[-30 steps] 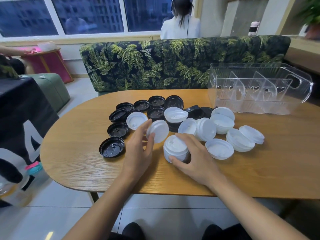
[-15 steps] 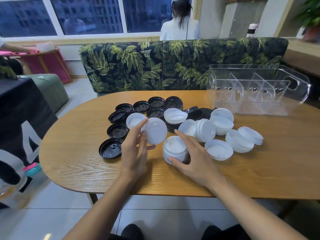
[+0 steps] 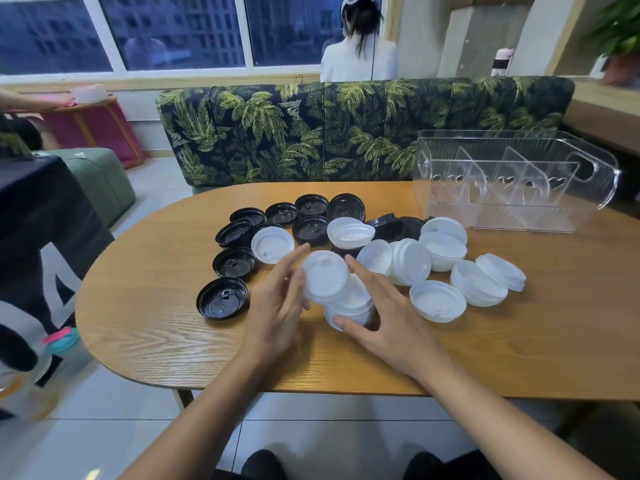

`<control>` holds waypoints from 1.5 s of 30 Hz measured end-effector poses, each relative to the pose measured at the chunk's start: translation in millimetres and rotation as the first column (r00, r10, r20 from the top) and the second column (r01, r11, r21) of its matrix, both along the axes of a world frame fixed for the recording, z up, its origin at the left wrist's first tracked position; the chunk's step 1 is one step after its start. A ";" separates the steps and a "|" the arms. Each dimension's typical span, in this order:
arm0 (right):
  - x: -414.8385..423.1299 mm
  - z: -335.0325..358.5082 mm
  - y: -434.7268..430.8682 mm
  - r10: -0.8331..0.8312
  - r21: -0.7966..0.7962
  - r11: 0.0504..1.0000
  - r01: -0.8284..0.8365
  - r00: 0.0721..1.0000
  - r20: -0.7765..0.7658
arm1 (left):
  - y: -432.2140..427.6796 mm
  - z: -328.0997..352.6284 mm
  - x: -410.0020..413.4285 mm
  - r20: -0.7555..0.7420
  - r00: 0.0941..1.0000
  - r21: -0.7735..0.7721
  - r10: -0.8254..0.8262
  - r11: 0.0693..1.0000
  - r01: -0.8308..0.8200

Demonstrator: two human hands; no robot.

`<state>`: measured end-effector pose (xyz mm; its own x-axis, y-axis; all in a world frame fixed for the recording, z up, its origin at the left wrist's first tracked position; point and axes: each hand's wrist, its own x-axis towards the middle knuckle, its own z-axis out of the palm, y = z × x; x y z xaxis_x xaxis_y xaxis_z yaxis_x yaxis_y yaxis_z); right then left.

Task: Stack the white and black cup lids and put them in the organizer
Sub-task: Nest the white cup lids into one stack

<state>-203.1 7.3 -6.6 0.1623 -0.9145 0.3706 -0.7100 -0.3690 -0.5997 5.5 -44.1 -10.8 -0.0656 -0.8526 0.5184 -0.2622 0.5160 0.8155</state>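
Note:
My left hand (image 3: 277, 306) holds a white lid (image 3: 325, 276) tilted, right over a short stack of white lids (image 3: 353, 306) on the wooden table (image 3: 145, 306). My right hand (image 3: 388, 317) grips that stack from the right side. Several more white lids (image 3: 438, 299) lie to the right. Several black lids (image 3: 223, 297) lie to the left and behind. The clear organizer (image 3: 512, 181) with dividers stands at the back right, with nothing in it.
A palm-print sofa (image 3: 346, 133) runs behind the table. A person in white (image 3: 358, 60) sits beyond it, facing away. A black cloth-covered table (image 3: 41, 220) and a green stool (image 3: 100, 181) stand at the left. A bottle with a pink and teal cap (image 3: 60, 339) is low left.
My left hand has carried the white lid rightward from beside the stack to just over it. My right hand has stayed on the stack.

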 end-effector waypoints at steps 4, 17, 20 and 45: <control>0.5 -0.4 -0.1 0.014 -0.003 1.000 -0.014 1.000 -0.011 | -1.5 0.6 -0.3 0.156 0.988 -0.076 -0.013 0.997 0.025; -0.5 -6.6 -3.3 0.010 -0.006 1.000 -0.010 1.000 0.009 | 7.1 7.4 -3.1 0.424 0.887 -0.068 -0.184 0.970 0.233; -0.1 -4.8 -3.0 -0.002 0.011 1.000 0.002 0.999 0.038 | 7.5 7.0 -2.7 0.395 0.910 -0.101 -0.122 0.979 0.175; 1.2 -10.5 -5.2 -0.038 0.038 0.998 0.039 0.998 -0.043 | 4.0 3.9 -7.5 0.399 0.914 -0.048 -0.077 0.993 0.104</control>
